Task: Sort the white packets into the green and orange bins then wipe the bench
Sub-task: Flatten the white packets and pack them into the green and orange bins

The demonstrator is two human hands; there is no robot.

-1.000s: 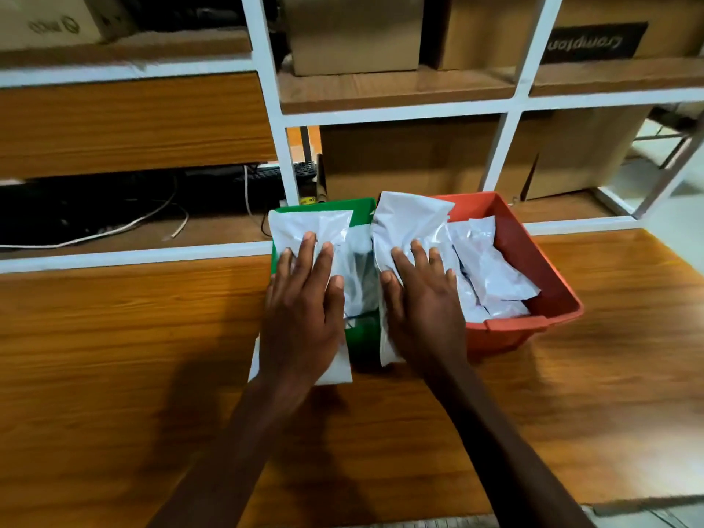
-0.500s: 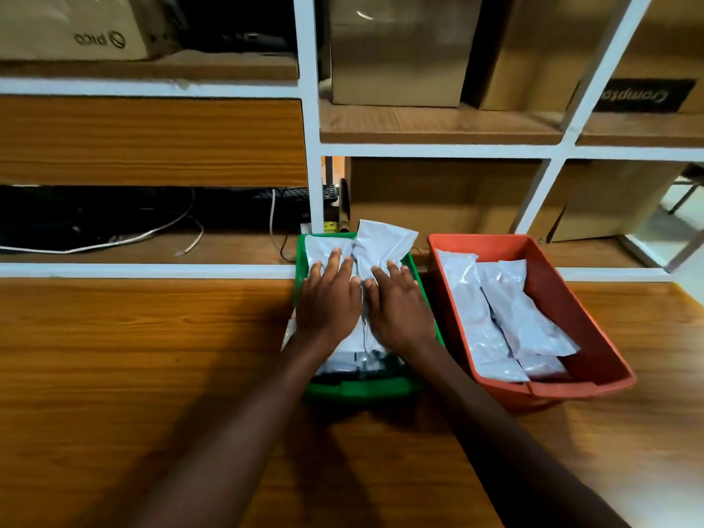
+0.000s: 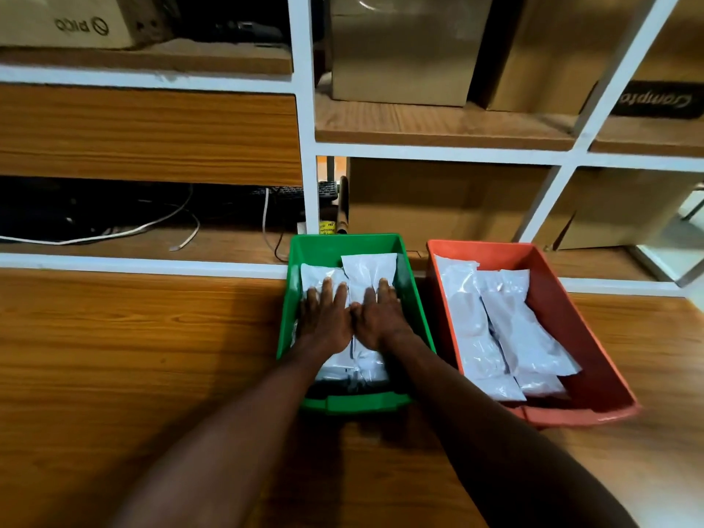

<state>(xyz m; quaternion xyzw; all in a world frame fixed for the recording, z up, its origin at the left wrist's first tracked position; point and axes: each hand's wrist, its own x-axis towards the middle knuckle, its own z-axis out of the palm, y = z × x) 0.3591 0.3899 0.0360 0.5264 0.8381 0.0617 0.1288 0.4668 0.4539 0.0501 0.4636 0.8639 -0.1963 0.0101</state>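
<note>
While the wooden bench runs off-frame, the orange bin holds white packets beside the green bin, where left hand and right hand press flat-fingered, hiding most of two white packets.

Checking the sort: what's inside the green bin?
White packets lie in the green bin, pressed flat by the left hand and right hand. Hands hide the count.

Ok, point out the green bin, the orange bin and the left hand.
green bin (image 3: pixel 358 402): head view, on its near rim.
orange bin (image 3: pixel 564 299): head view, on its bare right inner wall.
left hand (image 3: pixel 325 318): head view, on the back of the hand, flat on the packets.
</note>
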